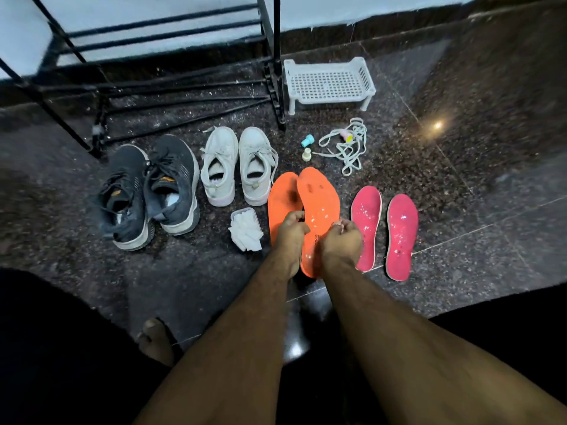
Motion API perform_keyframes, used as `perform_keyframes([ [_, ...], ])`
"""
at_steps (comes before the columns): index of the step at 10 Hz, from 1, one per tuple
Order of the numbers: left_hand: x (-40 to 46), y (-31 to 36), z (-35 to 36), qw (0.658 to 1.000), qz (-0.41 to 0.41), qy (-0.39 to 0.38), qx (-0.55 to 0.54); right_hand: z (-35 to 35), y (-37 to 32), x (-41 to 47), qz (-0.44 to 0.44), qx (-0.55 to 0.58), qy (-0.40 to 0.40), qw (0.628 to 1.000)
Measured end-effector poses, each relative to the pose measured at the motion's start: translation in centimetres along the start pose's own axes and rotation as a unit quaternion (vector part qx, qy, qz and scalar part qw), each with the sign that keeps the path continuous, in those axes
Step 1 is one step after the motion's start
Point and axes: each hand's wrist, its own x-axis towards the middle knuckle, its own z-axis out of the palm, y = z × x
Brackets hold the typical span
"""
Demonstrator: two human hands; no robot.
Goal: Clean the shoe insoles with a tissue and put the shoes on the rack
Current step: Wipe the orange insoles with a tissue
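While both forearms reach forward and down over the dark stone floor (460, 185), the left hand (291, 231) and the right hand (342, 237) curl their fingers round the two edges of an orange insole (319, 194), which overlaps a second orange insole (280, 197). Two pink insoles (383, 228) lie just right of them, a wad of tissue (245, 230) just left. Black shoes (150, 191) and white shoes (236, 167) stand before the black rack (171, 87).
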Motion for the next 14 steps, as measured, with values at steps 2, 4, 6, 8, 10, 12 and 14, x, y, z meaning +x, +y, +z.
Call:
perform_keyframes([
  [2, -5.4, 4.8, -1.7, 0.995, 0.024, -0.019, -0.092, -2.1, -1.1, -3.2, -0.070, 0.015, -0.025, 0.997],
  [4, -10.5, 8.6, -2.0, 0.974, 0.042, -0.083, -0.208, -2.7, -2.9, -7.6, -0.077, 0.140, -0.060, 0.985],
  [6, -16.1, 13.0, -0.9, 0.932, 0.069, -0.190, -0.302, -5.1, -7.7, -10.7, -0.183, 0.138, -0.066, 0.971],
  [8, -21.6, 20.6, -0.1, 0.908, 0.193, -0.279, -0.245, -8.9, -15.4, -13.7, -0.339, 0.045, -0.024, 0.939],
  [10, -26.7, 28.3, -0.1, 0.918, 0.244, -0.231, -0.208, -11.5, -23.9, -16.5, -0.482, -0.019, -0.014, 0.876],
  [12, -29.9, 34.4, -1.1, 0.904, 0.315, -0.216, -0.193, -11.5, -31.3, -17.9, -0.535, -0.068, -0.047, 0.841],
  [14, -26.6, 35.5, -2.6, 0.909, 0.336, -0.187, -0.158, -9.0, -33.7, -15.5, -0.575, -0.128, -0.057, 0.806],
])
